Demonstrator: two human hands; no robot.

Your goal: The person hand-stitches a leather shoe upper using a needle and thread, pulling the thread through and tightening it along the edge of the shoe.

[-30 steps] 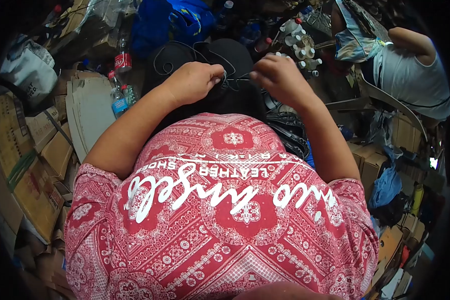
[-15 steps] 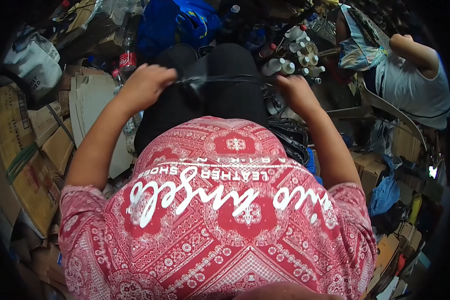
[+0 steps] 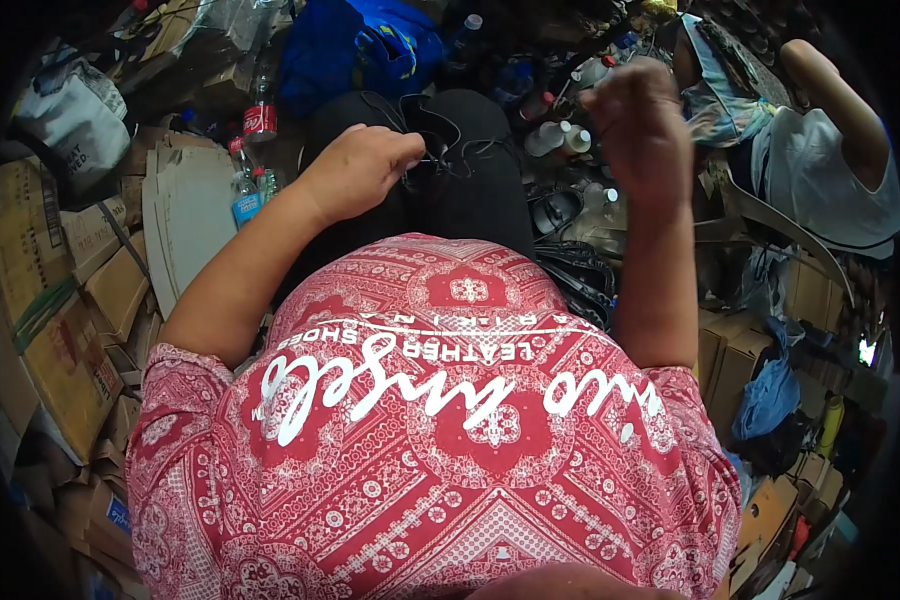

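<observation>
My left hand is closed in a pinch over my lap, at a thin black cord or strip. The loose, curling ends of the strip lie over my dark trousers. Away from it, my right hand is raised to the right, in front of the plastic bottles. Its fingers look bent but are smeared by motion, and I cannot make out whether anything is in them.
Cardboard is piled at my left, near a cola bottle. Ahead lies a blue bag. Several plastic bottles stand ahead to the right. Another person in a white shirt sits at the right, by a curved chair arm.
Both hands held the black strip stretched across my knees. Now the strip hangs slack at my left hand, which has moved right, while my right hand has swung up and away.
</observation>
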